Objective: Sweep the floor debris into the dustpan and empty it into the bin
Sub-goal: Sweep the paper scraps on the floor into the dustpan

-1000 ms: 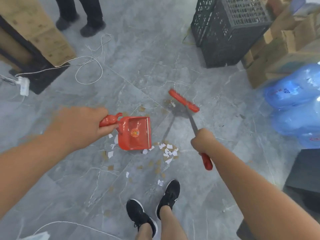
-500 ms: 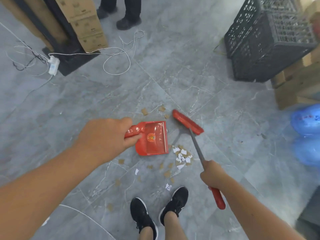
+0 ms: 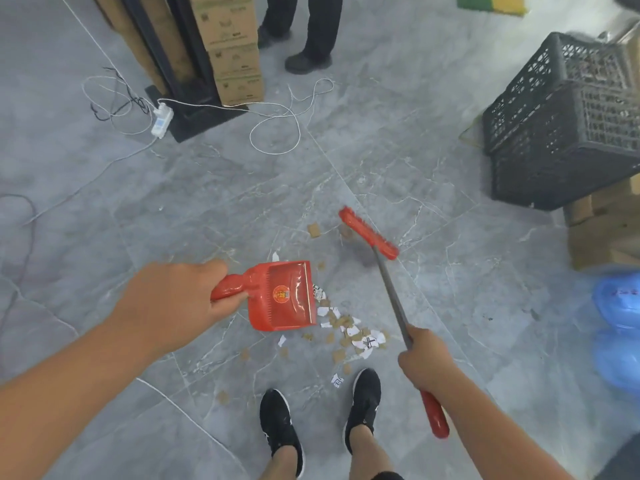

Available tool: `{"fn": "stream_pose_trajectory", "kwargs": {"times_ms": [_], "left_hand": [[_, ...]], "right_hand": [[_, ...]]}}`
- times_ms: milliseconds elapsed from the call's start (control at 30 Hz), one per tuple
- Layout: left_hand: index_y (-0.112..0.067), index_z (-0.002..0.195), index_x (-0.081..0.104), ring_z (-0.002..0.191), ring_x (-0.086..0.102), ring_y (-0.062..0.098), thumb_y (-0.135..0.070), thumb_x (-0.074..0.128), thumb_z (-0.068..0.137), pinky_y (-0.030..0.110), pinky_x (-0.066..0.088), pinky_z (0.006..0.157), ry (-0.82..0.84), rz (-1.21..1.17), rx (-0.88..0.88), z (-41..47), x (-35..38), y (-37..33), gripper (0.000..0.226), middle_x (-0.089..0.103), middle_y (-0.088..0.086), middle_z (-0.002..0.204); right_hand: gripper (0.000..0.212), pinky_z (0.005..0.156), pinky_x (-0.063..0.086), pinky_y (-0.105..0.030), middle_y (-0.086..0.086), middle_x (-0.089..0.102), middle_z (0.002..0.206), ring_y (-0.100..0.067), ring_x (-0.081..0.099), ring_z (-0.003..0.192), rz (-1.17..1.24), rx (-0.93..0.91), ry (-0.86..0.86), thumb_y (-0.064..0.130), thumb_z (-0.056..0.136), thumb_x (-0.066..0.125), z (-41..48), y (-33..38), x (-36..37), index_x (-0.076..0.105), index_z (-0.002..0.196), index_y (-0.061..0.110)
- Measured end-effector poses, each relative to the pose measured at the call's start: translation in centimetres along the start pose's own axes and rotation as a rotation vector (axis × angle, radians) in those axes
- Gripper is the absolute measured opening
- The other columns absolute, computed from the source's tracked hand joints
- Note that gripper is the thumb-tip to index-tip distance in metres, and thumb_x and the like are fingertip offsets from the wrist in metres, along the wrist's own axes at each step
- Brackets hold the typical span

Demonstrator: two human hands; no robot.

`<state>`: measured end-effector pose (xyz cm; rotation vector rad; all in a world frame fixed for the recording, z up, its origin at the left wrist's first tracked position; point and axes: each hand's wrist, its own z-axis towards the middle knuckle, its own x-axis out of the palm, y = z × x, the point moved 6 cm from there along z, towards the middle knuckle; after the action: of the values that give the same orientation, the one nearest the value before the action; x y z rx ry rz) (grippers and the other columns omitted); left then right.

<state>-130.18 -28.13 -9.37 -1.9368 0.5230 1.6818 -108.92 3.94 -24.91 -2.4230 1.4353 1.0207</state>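
My left hand (image 3: 173, 303) grips the handle of a red dustpan (image 3: 282, 296), which is held low over the grey floor with its open lip facing right. A pile of white paper and brown cardboard scraps (image 3: 349, 332) lies just right of that lip, and more scraps are scattered toward my feet. My right hand (image 3: 424, 362) holds the grey shaft of a red broom; the red brush head (image 3: 369, 233) is beyond the pile, near two loose brown scraps (image 3: 314, 230).
My black shoes (image 3: 280, 427) stand just below the scraps. A black crate (image 3: 561, 133) and cardboard boxes sit at right, blue bags (image 3: 616, 327) at the right edge. A power strip (image 3: 162, 119) with loose cables, stacked boxes and another person's legs (image 3: 308, 32) are ahead.
The view has tilted up and back. The dustpan has turned so its lip faces the scrap pile, and the brush head has stayed beyond the pile.
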Motion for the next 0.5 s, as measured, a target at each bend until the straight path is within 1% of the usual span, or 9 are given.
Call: {"fn": "stream_pose_trajectory", "kwargs": {"times_ms": [67,100,167,200,233,267,333,400,500], "left_hand": [[-0.027,0.062,0.047,0.034,0.045,0.02,-0.073,0.042,0.08,0.015,0.021,0.041,0.017,0.006,-0.055,-0.7,0.3,0.7,0.05,0.039,-0.012,0.042],[-0.026,0.063,0.049,0.036,0.046,0.02,-0.073,0.044,0.082,0.015,0.021,0.042,0.02,0.02,-0.085,-1.0,0.4,1.1,0.05,0.039,-0.012,0.043],[-0.027,0.067,0.05,0.044,0.055,0.018,-0.072,0.052,0.086,0.02,0.024,0.043,0.078,0.034,-0.206,-1.8,0.8,1.7,0.048,0.044,-0.011,0.047],[-0.028,0.069,0.049,0.047,0.056,0.014,-0.071,0.053,0.086,0.022,0.027,0.044,0.117,0.019,-0.278,-2.3,1.0,2.1,0.046,0.048,-0.01,0.049],[-0.03,0.068,0.048,0.046,0.052,0.01,-0.072,0.053,0.084,0.023,0.028,0.045,0.128,-0.005,-0.329,-2.7,1.2,2.4,0.045,0.049,-0.01,0.048],[-0.031,0.066,0.045,0.044,0.048,0.006,-0.072,0.053,0.082,0.024,0.031,0.045,0.118,-0.015,-0.363,-2.9,1.3,2.5,0.045,0.048,-0.01,0.047],[-0.029,0.067,0.049,0.043,0.05,0.011,-0.068,0.06,0.082,0.027,0.041,0.048,0.117,-0.043,-0.439,-3.7,1.3,3.0,0.043,0.049,-0.008,0.045],[-0.026,0.07,0.055,0.045,0.057,0.019,-0.061,0.067,0.083,0.033,0.052,0.054,0.162,-0.083,-0.538,-4.6,1.5,3.2,0.039,0.052,-0.006,0.043],[-0.024,0.068,0.051,0.04,0.052,0.016,-0.061,0.065,0.085,0.032,0.052,0.053,0.168,-0.064,-0.583,-5.2,0.9,3.0,0.043,0.043,-0.005,0.034]], "right_hand": [[0.037,0.047,0.043,-0.025,-0.005,0.06,0.081,-0.019,0.059,0.063,-0.092,-0.015,-0.054,0.008,0.083,0.055,5.8,3.3,-2.1,0.058,0.12,0.005],[0.037,0.05,0.044,-0.024,-0.007,0.061,0.084,-0.022,0.062,0.067,-0.135,-0.026,-0.067,0.01,0.084,0.056,8.6,5.1,-3.0,0.058,0.12,0.002],[0.038,0.059,0.045,-0.027,-0.012,0.064,0.091,-0.029,0.063,0.076,-0.225,-0.066,-0.091,0.013,0.085,0.057,13.2,8.3,-4.4,0.06,0.121,0.0],[0.038,0.059,0.044,-0.027,-0.012,0.063,0.089,-0.029,0.062,0.074,-0.258,-0.081,-0.095,0.013,0.086,0.057,14.6,9.5,-4.7,0.06,0.121,0.0],[0.036,0.055,0.044,-0.027,-0.01,0.061,0.083,-0.027,0.06,0.068,-0.287,-0.086,-0.086,0.012,0.086,0.056,15.5,10.2,-4.6,0.06,0.12,-0.001],[0.034,0.049,0.043,-0.026,-0.009,0.061,0.079,-0.025,0.06,0.061,-0.307,-0.089,-0.062,0.01,0.087,0.055,15.9,10.5,-4.1,0.06,0.118,-0.001],[0.032,0.043,0.045,-0.027,-0.011,0.061,0.081,-0.023,0.063,0.058,-0.308,-0.081,0.024,0.007,0.087,0.054,14.8,9.7,-1.9,0.057,0.118,-0.002],[0.035,0.045,0.05,-0.027,-0.007,0.058,0.087,-0.02,0.064,0.064,-0.315,-0.082,0.105,0.007,0.087,0.055,12.2,7.3,0.6,0.055,0.122,0.0],[0.048,0.046,0.045,-0.02,0.001,0.053,0.086,-0.012,0.058,0.067,-0.351,-0.113,0.224,0.007,0.086,0.05,6.5,2.8,3.4,0.051,0.134,0.01]]}}
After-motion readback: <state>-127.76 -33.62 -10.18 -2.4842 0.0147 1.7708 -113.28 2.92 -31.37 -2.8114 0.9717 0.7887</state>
